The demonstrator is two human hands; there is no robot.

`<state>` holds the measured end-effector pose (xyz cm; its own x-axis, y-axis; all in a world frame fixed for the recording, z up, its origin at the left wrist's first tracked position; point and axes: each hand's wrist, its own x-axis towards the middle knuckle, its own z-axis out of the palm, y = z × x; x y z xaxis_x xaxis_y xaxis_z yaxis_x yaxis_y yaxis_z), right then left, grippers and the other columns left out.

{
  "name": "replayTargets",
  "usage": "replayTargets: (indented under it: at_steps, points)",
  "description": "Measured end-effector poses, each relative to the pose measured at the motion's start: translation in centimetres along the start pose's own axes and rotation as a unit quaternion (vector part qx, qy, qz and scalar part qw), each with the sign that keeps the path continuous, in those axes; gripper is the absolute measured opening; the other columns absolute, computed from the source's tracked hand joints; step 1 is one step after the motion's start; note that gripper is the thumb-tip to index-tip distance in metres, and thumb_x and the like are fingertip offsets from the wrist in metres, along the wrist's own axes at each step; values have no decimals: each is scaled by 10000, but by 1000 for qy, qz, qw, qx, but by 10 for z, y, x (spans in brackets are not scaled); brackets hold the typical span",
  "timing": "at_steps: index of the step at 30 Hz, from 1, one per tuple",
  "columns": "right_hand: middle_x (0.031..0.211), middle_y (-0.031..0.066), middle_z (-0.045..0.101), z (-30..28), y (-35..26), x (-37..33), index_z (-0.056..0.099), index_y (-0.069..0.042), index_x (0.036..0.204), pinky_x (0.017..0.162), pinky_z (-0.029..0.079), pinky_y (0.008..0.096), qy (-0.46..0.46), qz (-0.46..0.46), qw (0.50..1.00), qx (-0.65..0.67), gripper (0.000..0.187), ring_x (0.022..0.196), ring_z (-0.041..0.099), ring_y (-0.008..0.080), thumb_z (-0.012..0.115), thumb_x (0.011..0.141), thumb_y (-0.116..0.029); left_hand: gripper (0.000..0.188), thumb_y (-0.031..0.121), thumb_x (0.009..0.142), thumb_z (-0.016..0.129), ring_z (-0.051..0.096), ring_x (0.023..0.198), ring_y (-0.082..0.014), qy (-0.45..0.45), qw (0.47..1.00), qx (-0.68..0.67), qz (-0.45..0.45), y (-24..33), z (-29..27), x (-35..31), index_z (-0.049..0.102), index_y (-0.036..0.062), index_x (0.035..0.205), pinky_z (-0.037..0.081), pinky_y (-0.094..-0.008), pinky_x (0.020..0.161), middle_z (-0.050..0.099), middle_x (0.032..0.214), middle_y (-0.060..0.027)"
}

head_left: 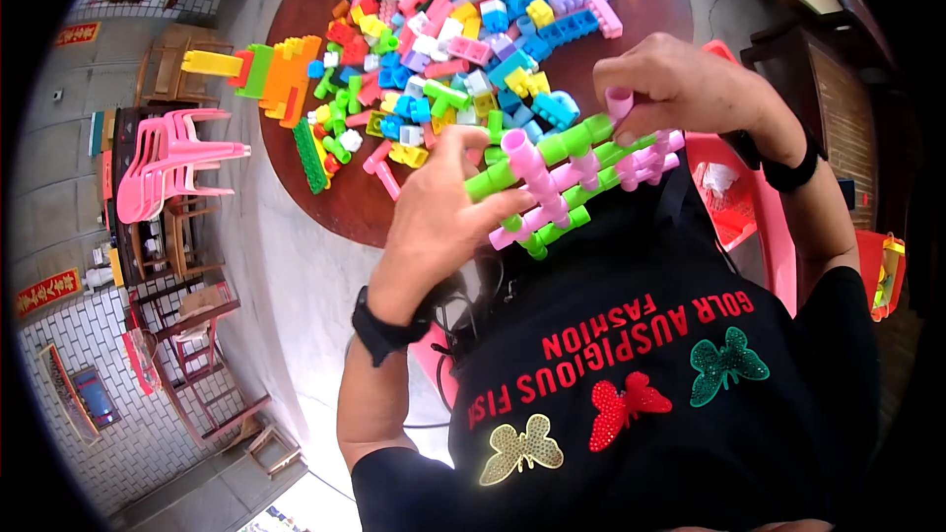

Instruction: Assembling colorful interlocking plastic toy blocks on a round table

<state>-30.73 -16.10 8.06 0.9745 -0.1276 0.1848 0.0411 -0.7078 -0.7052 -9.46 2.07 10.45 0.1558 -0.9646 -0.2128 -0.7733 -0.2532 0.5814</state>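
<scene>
A frame of pink and green plastic pipe connectors (557, 177) hangs in front of my body, just off the near edge of the round table. My left hand (443, 202) grips its left end, fingers wrapped round a green tube and thumb beneath. At the far right end, my right hand (665, 84) pinches a pink pipe piece (619, 101) that stands up at the end of the green row. The right fingertips partly hide that joint, so whether the piece is fully seated cannot be made out.
The round brown table (305, 30) carries a heap of loose colourful building blocks (463, 30). At its left edge stands a built orange block piece (288, 79). Pink stacked chairs (172, 158) are at left. On the right are a red basket (724, 202) and a red-and-yellow container (884, 276).
</scene>
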Motion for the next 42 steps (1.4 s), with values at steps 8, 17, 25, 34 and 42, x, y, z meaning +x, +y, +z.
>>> replayTargets:
  at_steps: [8, 17, 25, 34, 42]
  points:
    - [711, -26, 537, -45, 13, -4, 535, -25, 853, 537, 427, 196, 223, 71, 957, 174, 246, 598, 510, 50, 666, 856, -233, 527, 436, 918, 546, 551, 872, -101, 199, 916, -346, 46, -52, -37, 9, 444, -3, 1191, 456, -239, 789, 569, 924, -37]
    - [773, 7, 583, -21, 46, 45, 549, -61, 916, 608, 474, 214, 203, 127, 920, 309, 211, 658, 579, 80, 611, 894, -262, 494, 415, 945, 475, 556, 1099, -281, 81, 767, -630, 92, -90, -11, 55, 410, 91, 1313, 515, -365, 773, 559, 1212, -125]
    - [787, 40, 586, 9, 55, 68, 550, -28, 1038, 511, 480, 211, 177, 193, 862, 435, 324, 625, 587, 88, 490, 950, -334, 585, 447, 947, 437, 470, 1210, -366, 13, 616, -777, 129, -102, 12, 69, 292, 115, 1406, 543, -482, 807, 420, 1378, -141]
    - [829, 36, 607, 6, 65, 49, 610, -7, 1033, 603, 534, 215, 135, 198, 852, 465, 207, 688, 606, 88, 603, 883, -150, 589, 467, 946, 427, 492, 1183, -340, 43, 591, -802, 76, -123, 20, 73, 312, 103, 1395, 548, -464, 815, 440, 1353, -131]
    - [826, 28, 617, 27, 74, 55, 612, -26, 1019, 590, 532, 214, 125, 194, 840, 492, 203, 685, 609, 79, 659, 828, -74, 616, 422, 923, 501, 574, 1082, -313, 25, 654, -750, 96, -127, 24, 73, 332, 57, 1390, 533, -433, 834, 502, 1300, -159]
